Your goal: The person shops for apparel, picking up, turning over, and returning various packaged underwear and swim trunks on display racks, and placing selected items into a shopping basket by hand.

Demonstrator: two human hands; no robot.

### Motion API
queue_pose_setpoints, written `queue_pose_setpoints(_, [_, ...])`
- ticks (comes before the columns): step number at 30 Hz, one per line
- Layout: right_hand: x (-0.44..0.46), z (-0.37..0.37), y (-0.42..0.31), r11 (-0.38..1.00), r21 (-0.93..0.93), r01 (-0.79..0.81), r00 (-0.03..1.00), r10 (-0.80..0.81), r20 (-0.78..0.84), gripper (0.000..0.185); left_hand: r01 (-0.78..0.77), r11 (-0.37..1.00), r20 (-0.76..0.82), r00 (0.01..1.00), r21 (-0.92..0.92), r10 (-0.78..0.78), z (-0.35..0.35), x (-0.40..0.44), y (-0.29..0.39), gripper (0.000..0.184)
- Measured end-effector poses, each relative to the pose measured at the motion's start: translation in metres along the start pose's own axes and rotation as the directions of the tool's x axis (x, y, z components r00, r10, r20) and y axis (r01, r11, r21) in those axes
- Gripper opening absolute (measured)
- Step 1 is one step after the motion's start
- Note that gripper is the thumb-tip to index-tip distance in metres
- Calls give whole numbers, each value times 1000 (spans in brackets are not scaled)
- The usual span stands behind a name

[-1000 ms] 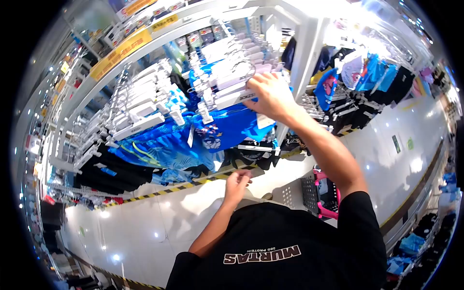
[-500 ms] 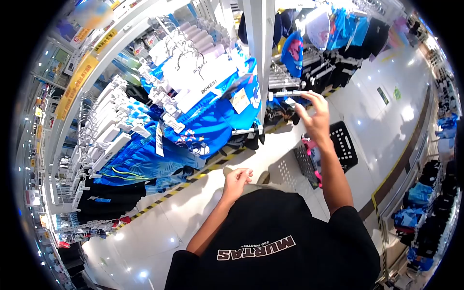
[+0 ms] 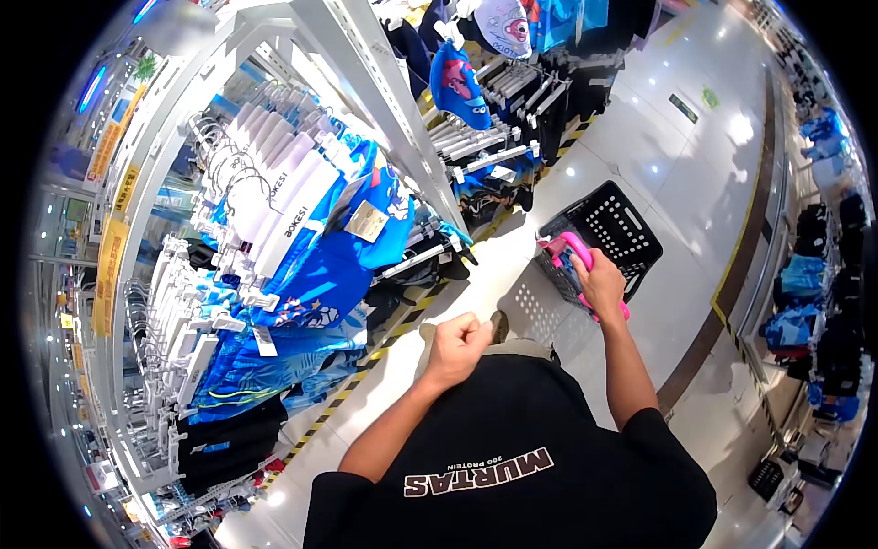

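My right hand (image 3: 601,282) is wrapped round the pink handle (image 3: 578,249) of a black shopping basket (image 3: 631,229) on the floor. The basket's side is perforated, and something partly hidden lies inside it. In front of my body my left hand (image 3: 457,349) is curled closed; whether anything small is inside it is hidden. To the left, blue swim trunks (image 3: 320,274) with a paper tag hang from white hangers (image 3: 293,220) on a rack.
A white rack post (image 3: 384,101) rises beside the trunks. Beyond it hang blue caps (image 3: 460,84) and dark clothes on hangers. Black-and-yellow tape (image 3: 366,363) edges the tiled floor (image 3: 677,174). More clothing racks (image 3: 805,302) stand along the right.
My right hand has left the hanging clothes, moved right and down, and closed on the basket handle. My left hand has curled tighter. The view has turned to the right.
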State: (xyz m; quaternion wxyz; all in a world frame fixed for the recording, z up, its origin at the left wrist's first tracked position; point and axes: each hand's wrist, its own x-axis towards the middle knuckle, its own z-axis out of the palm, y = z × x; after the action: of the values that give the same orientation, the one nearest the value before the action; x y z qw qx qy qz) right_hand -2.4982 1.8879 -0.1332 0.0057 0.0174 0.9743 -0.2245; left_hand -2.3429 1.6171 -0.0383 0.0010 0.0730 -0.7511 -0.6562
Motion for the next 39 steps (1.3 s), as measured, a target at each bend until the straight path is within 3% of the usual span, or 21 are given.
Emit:
queue_pose_setpoints(2, [1, 0, 0, 1000, -2, 14, 1000, -14, -1, 50, -235, 972, 104, 967, 14, 232, 4, 18, 40, 34])
queue_pose_setpoints(4, [-1, -4, -1, 1000, -9, 25, 1000, -25, -9, 50, -448, 893, 202, 872, -34, 445, 9, 29, 93, 32])
queue_pose_setpoints(7, [7, -1, 6, 998, -44, 40, 998, -42, -37, 51, -748, 645, 257, 600, -155, 758, 19, 34, 163, 20])
queue_pose_setpoints(9, [13, -4, 7, 998, -54, 25, 999, -27, -34, 52, -849, 411, 154, 381, -333, 911, 33, 33, 200, 3])
queue_pose_setpoints(10, [17, -4, 9, 994, -104, 20, 999, -24, -32, 52, -859, 366, 141, 338, -357, 931, 37, 27, 215, 5])
queue_pose_setpoints(12, [23, -7, 13, 994, -107, 28, 998, -33, -45, 51, -785, 419, 159, 392, -456, 906, 42, 13, 235, 9])
queue_pose_setpoints(15, [41, -10, 28, 986, -162, 23, 999, -28, -27, 52, -898, 258, -95, 310, -356, 946, 70, -3, 245, 25])
queue_pose_setpoints(16, [45, -12, 34, 982, -185, 29, 998, -38, -42, 52, -907, 203, -124, 265, -369, 956, 70, 4, 243, 20])
queue_pose_setpoints(19, [66, -16, 50, 970, -241, 39, 997, -52, -49, 53, -817, 302, 58, 315, -491, 947, 39, 13, 244, 16])
queue_pose_setpoints(20, [73, -19, 57, 963, -266, 41, 998, -55, -45, 53, -894, 213, -195, 308, -394, 931, 63, 11, 247, 12])
queue_pose_setpoints(21, [80, -24, 63, 951, -308, 34, 998, -46, -33, 54, -926, 161, -298, 269, -341, 916, 71, 19, 245, 10])
queue_pose_setpoints(24, [104, -28, 88, 950, -308, 44, 997, -60, -41, 54, -965, 57, -335, 144, -258, 931, 61, 33, 251, 15])
queue_pose_setpoints(27, [125, -41, 97, 943, -330, 32, 998, -50, -45, 56, -932, 299, -172, 335, -206, 926, 41, 30, 262, 16])
queue_pose_setpoints(29, [136, -50, 108, 938, -345, 32, 997, -56, -61, 58, -926, 316, -217, 358, -205, 908, 51, 36, 261, 17])
queue_pose_setpoints(31, [151, -50, 117, 949, -312, 48, 992, -81, -94, 57, -942, 227, -321, 301, -249, 898, 74, 46, 255, 15])
queue_pose_setpoints(34, [169, -51, 125, 942, -324, 92, 981, -141, -131, 53, -826, 371, 41, 392, -425, 919, 54, 65, 253, 10])
queue_pose_setpoints(37, [185, -55, 138, 933, -347, 96, 972, -164, -170, 52, -870, 344, 313, 237, -352, 920, 47, 104, 236, 20])
queue_pose_setpoints(39, [202, -54, 149, 932, -340, 125, 958, -202, -201, 52, -854, 484, 201, 449, -189, 871, 51, 141, 202, 22])
